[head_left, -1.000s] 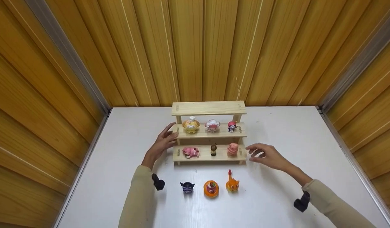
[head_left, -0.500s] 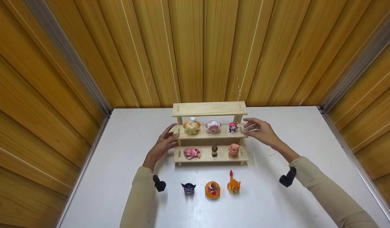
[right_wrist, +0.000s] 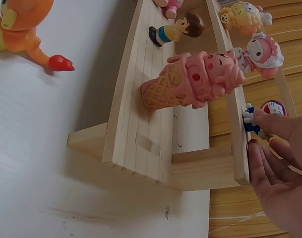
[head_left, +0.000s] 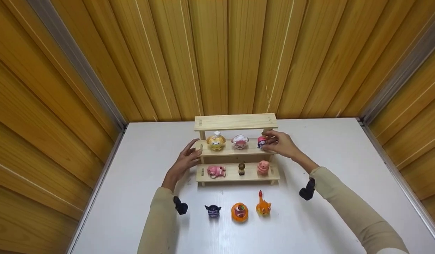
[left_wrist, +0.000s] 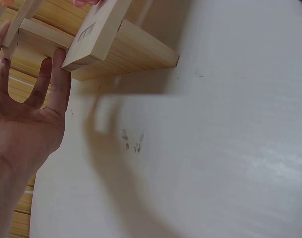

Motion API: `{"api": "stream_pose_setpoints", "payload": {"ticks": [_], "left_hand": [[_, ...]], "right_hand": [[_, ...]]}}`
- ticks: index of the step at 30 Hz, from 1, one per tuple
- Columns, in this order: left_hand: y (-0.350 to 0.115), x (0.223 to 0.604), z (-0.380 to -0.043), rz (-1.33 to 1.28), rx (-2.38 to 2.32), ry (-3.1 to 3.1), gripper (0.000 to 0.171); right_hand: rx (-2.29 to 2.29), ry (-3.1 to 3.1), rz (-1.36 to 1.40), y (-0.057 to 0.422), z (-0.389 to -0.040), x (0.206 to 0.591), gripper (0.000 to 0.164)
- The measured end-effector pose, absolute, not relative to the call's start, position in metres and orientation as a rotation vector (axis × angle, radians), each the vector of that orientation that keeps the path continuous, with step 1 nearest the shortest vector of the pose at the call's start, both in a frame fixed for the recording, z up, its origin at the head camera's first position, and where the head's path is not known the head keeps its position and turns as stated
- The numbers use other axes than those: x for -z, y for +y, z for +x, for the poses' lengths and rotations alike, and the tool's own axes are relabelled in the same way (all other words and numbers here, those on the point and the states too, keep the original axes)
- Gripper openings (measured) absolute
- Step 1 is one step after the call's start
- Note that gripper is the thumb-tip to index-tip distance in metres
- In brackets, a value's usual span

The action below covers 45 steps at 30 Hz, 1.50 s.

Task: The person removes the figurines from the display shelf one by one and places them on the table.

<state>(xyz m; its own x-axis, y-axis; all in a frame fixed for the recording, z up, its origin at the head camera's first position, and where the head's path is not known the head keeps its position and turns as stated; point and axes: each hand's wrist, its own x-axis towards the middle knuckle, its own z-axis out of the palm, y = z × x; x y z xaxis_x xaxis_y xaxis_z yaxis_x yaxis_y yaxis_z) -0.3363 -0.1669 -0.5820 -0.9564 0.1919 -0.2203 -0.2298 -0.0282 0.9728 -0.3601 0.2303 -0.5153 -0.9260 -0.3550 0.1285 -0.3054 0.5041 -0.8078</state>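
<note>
A three-tier wooden display stand point(head_left: 235, 121) stands on the white table. My left hand point(head_left: 183, 164) grips the left end of its middle shelf, thumb at the front edge; the left wrist view shows fingers point(left_wrist: 59, 84) against the wood. At that shelf's right end, my right hand point(head_left: 282, 144) pinches a small blue figurine with a red hood point(right_wrist: 273, 107), its thumb over the body. The fingers partly hide the figurine. Left of it on the same shelf stand a white-hooded pink figurine point(head_left: 240, 141) and a yellow figurine with a white chef hat point(head_left: 216, 141).
The bottom shelf bears a pink lying figurine point(head_left: 216, 171), a brown-haired figurine point(head_left: 241, 168) and a pink ice-cream-cone figurine point(right_wrist: 190, 82). On the table in front are a black-eared purple figurine point(head_left: 213, 210), a round orange figurine point(head_left: 240, 212) and an orange figurine with a red-tipped tail point(head_left: 263, 207).
My right hand has moved from beside the bottom shelf up and left to the middle shelf and taken hold of the red-hooded figurine. The left hand stays at the stand's left end.
</note>
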Motion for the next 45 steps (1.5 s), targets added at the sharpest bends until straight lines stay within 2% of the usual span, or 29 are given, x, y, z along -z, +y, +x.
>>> {"api": "stream_pose_setpoints", "payload": {"ticks": [14,26,45], "left_hand": [[-0.159,0.581,-0.339,-0.054,-2.047,1.961,0.069],[-0.164,0.580,-0.345,-0.058,-2.048,1.964,0.069],[-0.160,0.581,-0.343,-0.063,-2.039,1.966,0.067]], "right_hand": [[1.413,2.753,-0.507,0.224,-0.354,0.525,0.044],[1.405,2.703,-0.576,0.228,-0.350,0.522,0.040],[1.485,2.702,-0.602,0.258,-0.306,0.512,0.040]]}}
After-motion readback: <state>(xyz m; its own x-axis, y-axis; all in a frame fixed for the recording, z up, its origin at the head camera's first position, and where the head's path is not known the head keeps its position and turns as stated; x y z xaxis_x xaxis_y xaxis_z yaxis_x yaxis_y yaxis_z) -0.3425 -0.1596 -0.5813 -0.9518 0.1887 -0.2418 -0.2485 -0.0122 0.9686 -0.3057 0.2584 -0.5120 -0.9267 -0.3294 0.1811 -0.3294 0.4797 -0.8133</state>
